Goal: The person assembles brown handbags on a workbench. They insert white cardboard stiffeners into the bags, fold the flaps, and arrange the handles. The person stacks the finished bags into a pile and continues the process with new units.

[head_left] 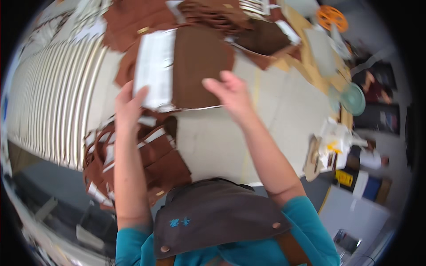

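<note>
My left hand (128,103) grips the lower left edge of a dark brown fabric panel (197,62), its thumb on a wide white strip (155,66) that runs down that side. At the panel's lower right, my right hand (232,95) has its thumb and fingers apart over the fabric; it is slightly blurred. Reddish-brown cloth partly shows from behind the panel. Below my left hand lies a heap of reddish-brown pieces with white strips (155,150), partly covered by my forearm.
More brown cloth pieces (137,22) are piled at the far side of the pale table (213,146). A ribbed pale surface (57,102) stretches along the left. At the right edge are a white plastic bag (333,142), a greenish round stool (353,99) and an orange reel (331,18).
</note>
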Tool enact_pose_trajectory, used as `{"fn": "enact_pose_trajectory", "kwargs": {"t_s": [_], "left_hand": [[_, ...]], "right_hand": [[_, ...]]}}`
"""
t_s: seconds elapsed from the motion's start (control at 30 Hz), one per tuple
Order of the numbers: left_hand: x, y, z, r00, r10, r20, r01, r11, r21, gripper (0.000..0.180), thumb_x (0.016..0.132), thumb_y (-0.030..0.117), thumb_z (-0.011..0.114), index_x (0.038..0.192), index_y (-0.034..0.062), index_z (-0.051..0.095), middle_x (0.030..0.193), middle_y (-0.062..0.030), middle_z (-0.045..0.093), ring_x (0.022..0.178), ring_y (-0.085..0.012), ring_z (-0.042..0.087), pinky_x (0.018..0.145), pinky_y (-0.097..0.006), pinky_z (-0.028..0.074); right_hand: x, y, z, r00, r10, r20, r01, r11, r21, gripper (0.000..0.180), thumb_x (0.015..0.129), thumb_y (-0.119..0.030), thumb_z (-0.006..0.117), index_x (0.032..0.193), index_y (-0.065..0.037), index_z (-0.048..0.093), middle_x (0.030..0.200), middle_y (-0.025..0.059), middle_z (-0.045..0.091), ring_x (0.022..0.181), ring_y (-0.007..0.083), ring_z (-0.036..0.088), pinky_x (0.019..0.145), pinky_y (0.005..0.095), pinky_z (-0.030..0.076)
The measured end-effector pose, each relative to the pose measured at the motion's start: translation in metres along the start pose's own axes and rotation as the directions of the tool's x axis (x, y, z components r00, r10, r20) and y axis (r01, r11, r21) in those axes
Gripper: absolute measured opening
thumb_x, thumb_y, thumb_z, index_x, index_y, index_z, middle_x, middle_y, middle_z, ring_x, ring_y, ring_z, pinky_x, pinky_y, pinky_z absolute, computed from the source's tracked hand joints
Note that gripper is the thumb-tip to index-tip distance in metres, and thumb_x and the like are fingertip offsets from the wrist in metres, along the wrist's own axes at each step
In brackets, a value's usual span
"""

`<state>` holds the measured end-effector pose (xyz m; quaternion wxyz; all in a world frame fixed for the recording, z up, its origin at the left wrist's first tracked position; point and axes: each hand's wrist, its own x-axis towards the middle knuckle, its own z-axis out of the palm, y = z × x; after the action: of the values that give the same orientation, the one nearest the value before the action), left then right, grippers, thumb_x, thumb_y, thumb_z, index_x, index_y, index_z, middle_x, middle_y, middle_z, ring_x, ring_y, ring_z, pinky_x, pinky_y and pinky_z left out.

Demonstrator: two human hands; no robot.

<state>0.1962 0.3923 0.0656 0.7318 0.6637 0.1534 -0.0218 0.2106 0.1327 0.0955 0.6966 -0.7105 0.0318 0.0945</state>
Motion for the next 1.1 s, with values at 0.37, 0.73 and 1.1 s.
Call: {"fn": "enact_pose_trajectory", "kwargs": {"t_s": [0.37, 0.73, 1.1], "left_hand": [[-0.065, -0.017, 0.02, 0.996, 0.071, -0.046, -0.072, 0.997, -0.023, 0.04, 0.094, 0.006, 0.058, 0.132, -0.0076, 0.051, 0.122, -0.0128, 0.062, 0.109, -0.0188, 0.059, 0.095, -0.031, 0.045], [-0.169, -0.042, 0.115, 0.992, 0.126, 0.0, -0.125, 0.982, -0.145, 0.036, 0.096, 0.008, 0.058, 0.13, -0.0039, 0.052, 0.119, -0.0097, 0.062, 0.104, -0.0157, 0.061, 0.091, -0.03, 0.048], [-0.216, -0.08, 0.218, 0.98, 0.067, 0.186, -0.065, 0.998, -0.021, 0.027, 0.096, 0.006, 0.057, 0.122, -0.0035, 0.06, 0.111, -0.0072, 0.066, 0.097, -0.0116, 0.06, 0.089, -0.027, 0.047]], "right_hand": [[-0.058, -0.053, -0.009, 0.967, -0.22, 0.132, 0.23, 0.97, -0.071, 0.033, 0.087, -0.013, 0.072, 0.073, -0.002, 0.044, 0.066, -0.0029, 0.042, 0.064, 0.0039, 0.036, 0.054, 0.0262, 0.037], [-0.139, -0.048, -0.116, 0.964, -0.242, 0.109, 0.259, 0.948, -0.183, 0.043, 0.083, -0.022, 0.074, 0.07, -0.001, 0.04, 0.059, 0.0053, 0.034, 0.058, 0.0129, 0.033, 0.052, 0.034, 0.033], [-0.23, 0.03, -0.242, 0.998, -0.018, -0.062, 0.013, 0.997, -0.078, 0.036, 0.086, -0.026, 0.075, 0.069, -0.004, 0.052, 0.061, -0.0008, 0.048, 0.057, 0.0076, 0.04, 0.051, 0.0291, 0.035]]}}
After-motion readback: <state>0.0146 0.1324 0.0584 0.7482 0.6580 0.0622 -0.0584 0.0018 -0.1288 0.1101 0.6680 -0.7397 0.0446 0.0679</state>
